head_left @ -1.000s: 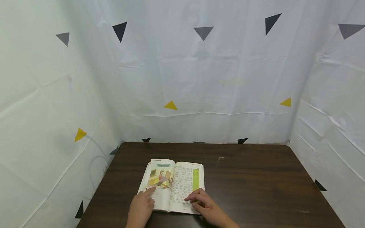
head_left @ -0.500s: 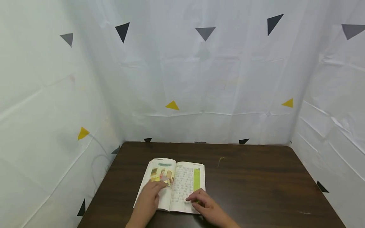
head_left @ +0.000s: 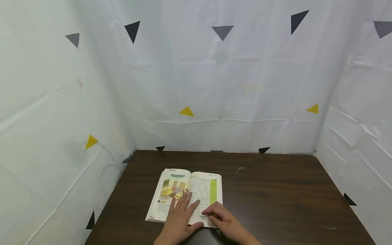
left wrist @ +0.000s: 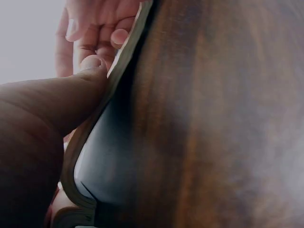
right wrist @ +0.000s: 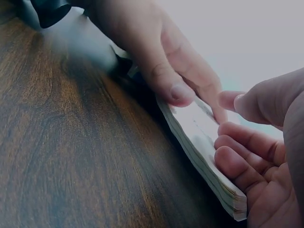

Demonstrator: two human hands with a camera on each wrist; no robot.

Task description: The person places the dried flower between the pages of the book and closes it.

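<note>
An open book lies on the table, with a coloured picture on its left page and printed lines beside a green strip on its right page. My left hand lies spread across the fold, fingers straight, its thumb over the lower right page. Loosely curled, my right hand rests at the lower right of the right page and holds nothing. The left wrist view shows my left thumb along the book's edge. In the right wrist view, the right fingers rest by the page block.
The dark brown wooden table extends to the right of the book and behind it. White sheeting with black, grey and yellow triangles encloses the table at the back and both sides.
My left hand has moved right, from pointing on the left page, over the picture, to lying spread across the fold. The right hand stays at the right page.
</note>
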